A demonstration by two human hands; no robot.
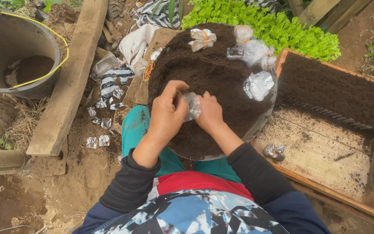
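Your left hand (166,113) and right hand (208,112) are together over the middle of a round basin (262,119) heaped with dark soil (204,73). Both hands are closed on one small clear plastic bag (192,106), which sits between them, just above the soil surface (its lower part is hidden by your fingers). The basin rests on your lap, over teal trousers (136,128).

On the far side of the soil heap lie several more plastic bags: one tied bundle (202,39) near the top, a cluster (252,50) to its right, and a flattened one (258,84) near the basin rim.

To your right stands a wooden tray (325,182). Its far half is packed with dark filled bags (338,91); its near half shows bare board with a single small tied bag (275,151) lying on it.

To your left, a grey bucket (14,47) holds a little soil, beside a wooden plank (72,73). Scraps of foil-like plastic (98,141) lie on the ground. Green seedlings (273,28) grow beyond the basin.
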